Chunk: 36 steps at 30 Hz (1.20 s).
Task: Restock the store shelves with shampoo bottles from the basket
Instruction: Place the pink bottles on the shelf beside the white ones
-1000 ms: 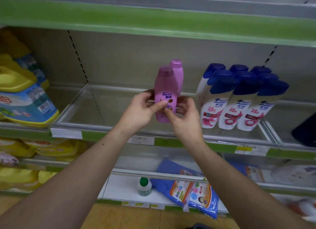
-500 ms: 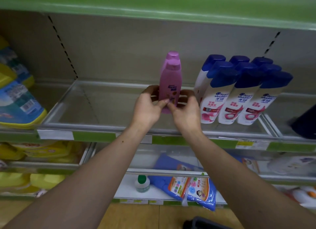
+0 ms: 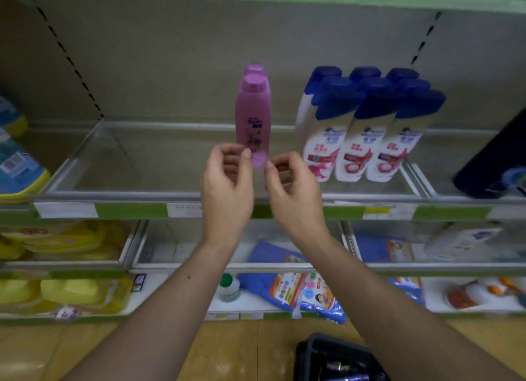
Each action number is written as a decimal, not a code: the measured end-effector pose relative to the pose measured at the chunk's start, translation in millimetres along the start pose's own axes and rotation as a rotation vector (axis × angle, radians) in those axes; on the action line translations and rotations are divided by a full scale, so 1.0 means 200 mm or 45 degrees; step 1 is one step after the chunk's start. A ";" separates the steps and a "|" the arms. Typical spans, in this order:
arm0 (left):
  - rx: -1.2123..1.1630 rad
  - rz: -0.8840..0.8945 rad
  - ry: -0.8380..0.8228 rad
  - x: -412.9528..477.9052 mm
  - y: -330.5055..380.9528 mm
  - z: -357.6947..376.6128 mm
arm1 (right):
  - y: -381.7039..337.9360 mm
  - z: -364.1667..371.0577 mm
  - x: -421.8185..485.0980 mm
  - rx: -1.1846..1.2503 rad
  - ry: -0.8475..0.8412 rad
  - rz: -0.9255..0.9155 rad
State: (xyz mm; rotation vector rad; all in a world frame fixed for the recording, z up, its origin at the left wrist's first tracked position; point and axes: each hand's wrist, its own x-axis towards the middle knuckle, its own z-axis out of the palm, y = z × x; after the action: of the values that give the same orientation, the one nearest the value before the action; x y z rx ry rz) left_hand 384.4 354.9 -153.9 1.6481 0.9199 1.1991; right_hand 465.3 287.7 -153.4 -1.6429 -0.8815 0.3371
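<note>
Clear plastic fronts the shelf. At frame centre the left hand, fingers loosely curled round nothing, has its thumb tip overlapping the lower edge of the upright pink shampoo bottle. The right hand, likewise loosely curled, is just beside its base.

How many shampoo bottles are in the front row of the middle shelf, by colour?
Pink bottle: 1
White bottles with blue caps: 3
Total: 4
More of both colours stand behind; the blue-capped rows overlap too much to count.
</note>
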 end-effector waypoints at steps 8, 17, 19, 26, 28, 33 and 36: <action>-0.103 -0.228 -0.335 -0.72 -0.21 0.31 | 0.46 -0.38 -0.47 0.201 0.044 0.289; 0.041 -0.645 -0.722 -1.56 -0.71 0.71 | 1.27 -0.92 -1.07 0.236 0.183 0.818; 0.099 -0.687 -0.814 -1.72 -0.83 0.80 | 1.47 -1.02 -1.21 0.222 0.241 0.901; 0.222 -0.825 -1.073 -2.17 -1.24 1.13 | 2.11 -1.26 -1.58 0.080 0.337 1.153; 0.251 -0.861 -1.147 -2.30 -1.37 1.21 | 2.29 -1.31 -1.69 0.045 0.375 1.220; 0.336 -0.967 -1.283 -2.60 -1.68 1.38 | 2.66 -1.41 -1.95 -0.050 0.330 1.404; 0.386 -0.994 -1.411 -2.79 -1.83 1.47 | 2.91 -1.45 -2.13 -0.155 0.296 1.511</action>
State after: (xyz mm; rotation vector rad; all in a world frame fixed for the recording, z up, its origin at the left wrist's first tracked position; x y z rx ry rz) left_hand 496.9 -93.8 -717.0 1.5808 0.8479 -0.4086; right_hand 576.3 -236.5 -715.6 -2.1194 0.3490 0.8748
